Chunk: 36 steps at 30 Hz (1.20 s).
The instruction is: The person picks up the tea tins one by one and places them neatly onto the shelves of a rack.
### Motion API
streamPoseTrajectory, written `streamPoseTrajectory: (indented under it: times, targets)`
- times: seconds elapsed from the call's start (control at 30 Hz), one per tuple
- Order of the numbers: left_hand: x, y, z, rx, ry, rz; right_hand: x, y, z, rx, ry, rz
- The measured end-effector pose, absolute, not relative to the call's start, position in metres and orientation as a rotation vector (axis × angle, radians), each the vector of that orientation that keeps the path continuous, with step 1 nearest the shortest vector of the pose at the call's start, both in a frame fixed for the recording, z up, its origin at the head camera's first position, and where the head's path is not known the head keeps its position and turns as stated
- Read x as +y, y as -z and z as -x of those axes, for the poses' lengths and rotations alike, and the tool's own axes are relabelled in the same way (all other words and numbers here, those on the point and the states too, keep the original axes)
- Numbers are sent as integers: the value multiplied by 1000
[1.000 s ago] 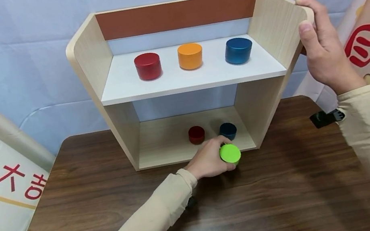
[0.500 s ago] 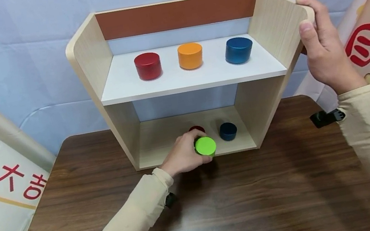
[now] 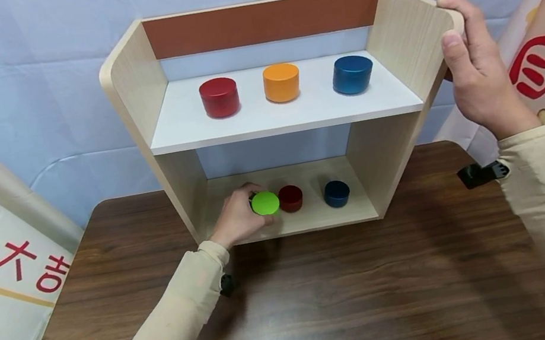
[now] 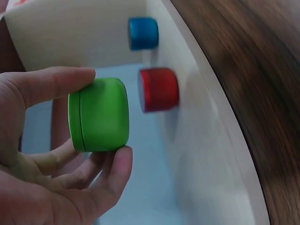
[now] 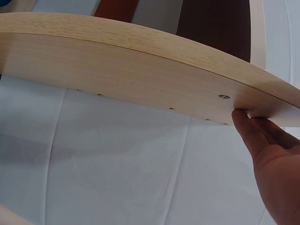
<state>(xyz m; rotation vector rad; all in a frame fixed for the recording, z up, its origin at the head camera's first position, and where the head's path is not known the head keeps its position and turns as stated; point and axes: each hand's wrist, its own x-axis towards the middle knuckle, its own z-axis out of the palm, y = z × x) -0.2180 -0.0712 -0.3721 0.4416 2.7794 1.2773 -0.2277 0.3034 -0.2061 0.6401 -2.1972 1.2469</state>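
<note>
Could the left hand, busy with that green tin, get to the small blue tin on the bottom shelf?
Probably not directly: the left hand grips the green tin, and the small red tin stands between it and the small blue tin.

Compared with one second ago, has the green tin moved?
Yes. The green tin went left and into the lower shelf, now left of the red tin.

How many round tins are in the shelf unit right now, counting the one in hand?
6. On the upper shelf: red tin, orange tin, blue tin. On the lower shelf: small red tin, small blue tin, and the green tin held by the left hand.
</note>
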Motion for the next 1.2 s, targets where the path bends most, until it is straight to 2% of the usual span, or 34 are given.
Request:
streamPoseTrajectory:
  times: [0.6, 1.2]
  targets:
    - [-88, 407, 253, 2774, -1375, -75, 305, 207, 229, -2188, -1268, -657]
    - [-81, 422, 265, 2775, -1404, -63, 303, 206, 229, -2211, -1221, -648]
